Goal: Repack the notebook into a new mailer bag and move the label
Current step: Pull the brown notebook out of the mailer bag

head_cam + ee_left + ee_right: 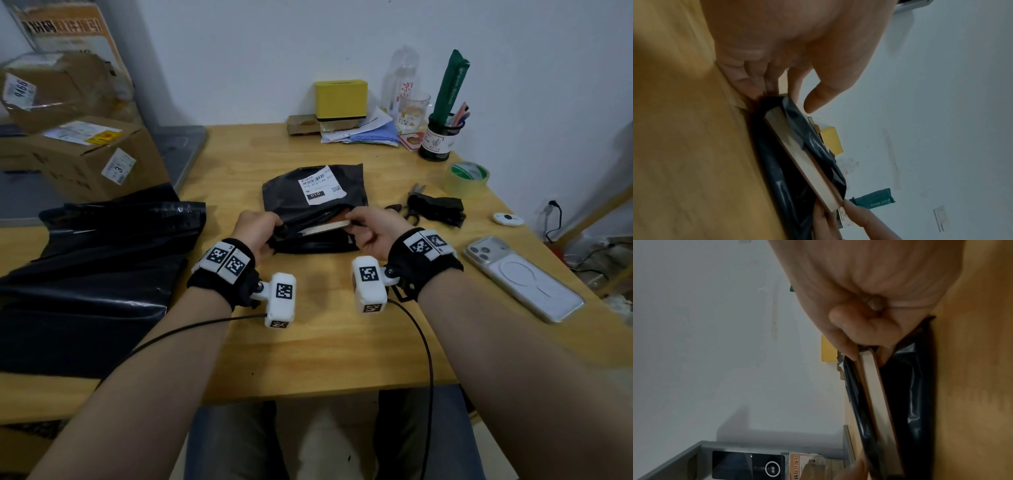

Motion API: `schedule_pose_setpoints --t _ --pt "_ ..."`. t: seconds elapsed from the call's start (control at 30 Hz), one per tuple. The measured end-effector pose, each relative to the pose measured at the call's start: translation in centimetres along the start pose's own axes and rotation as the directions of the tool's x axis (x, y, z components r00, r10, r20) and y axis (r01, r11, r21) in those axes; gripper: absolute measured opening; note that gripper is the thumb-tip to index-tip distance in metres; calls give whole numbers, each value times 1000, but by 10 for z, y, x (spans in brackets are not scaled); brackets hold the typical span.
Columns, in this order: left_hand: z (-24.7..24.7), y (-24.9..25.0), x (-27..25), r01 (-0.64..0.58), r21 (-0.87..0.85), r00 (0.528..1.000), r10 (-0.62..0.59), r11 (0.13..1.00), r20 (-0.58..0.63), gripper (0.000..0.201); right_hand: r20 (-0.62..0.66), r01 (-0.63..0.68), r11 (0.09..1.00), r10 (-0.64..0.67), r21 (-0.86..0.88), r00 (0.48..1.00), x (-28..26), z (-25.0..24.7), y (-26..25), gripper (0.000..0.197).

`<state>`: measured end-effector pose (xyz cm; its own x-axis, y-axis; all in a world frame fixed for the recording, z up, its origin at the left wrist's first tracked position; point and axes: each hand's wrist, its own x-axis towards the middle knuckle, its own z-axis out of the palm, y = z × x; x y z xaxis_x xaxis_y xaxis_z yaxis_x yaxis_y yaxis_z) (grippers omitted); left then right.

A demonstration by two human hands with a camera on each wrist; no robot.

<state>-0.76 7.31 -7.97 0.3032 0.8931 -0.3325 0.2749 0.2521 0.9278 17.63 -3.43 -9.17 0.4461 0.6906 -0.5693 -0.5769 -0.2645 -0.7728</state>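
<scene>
On the wooden table (325, 325), straight ahead at 12 o'clock, a black mailer bag (298, 195) lies flat with a white label (321, 185) stuck on its upper face, and its near edge is open. From the head camera the notebook (325, 226) shows only as a pale strip of page edges in that opening. The left hand (257, 228) has its fingers curled around the bag's near left corner, while the right hand (371, 228) pinches the notebook's right end between thumb and fingers. The left wrist camera adds what the head view hides: the notebook (797, 155) has thin brown covers around cream pages, the bag's plastic (774, 181) lies loose on both sides of it, and the left thumb (818, 99) is lifted off the plastic while the other fingers (748, 78) bunch the corner. The right wrist camera shows the right thumb (844, 347) and a finger (887, 353) clamped on opposite covers of the notebook (877, 395). At 9 o'clock a pile of black plastic bags (96, 274) lies on the table, with cardboard boxes (85, 154) at 10 o'clock. A phone (520, 277) lies face down at 3 o'clock, scissors (411, 202) and a tape roll (466, 178) at 2 o'clock, a yellow box (340, 99) against the white wall (239, 51) at 12.
</scene>
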Motion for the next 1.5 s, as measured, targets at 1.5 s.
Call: schedule_pose_setpoints --t 1.5 --pt "18 18 59 16 67 998 -20 998 63 9 28 21 991 -17 -129 999 -32 -45 -16 16"
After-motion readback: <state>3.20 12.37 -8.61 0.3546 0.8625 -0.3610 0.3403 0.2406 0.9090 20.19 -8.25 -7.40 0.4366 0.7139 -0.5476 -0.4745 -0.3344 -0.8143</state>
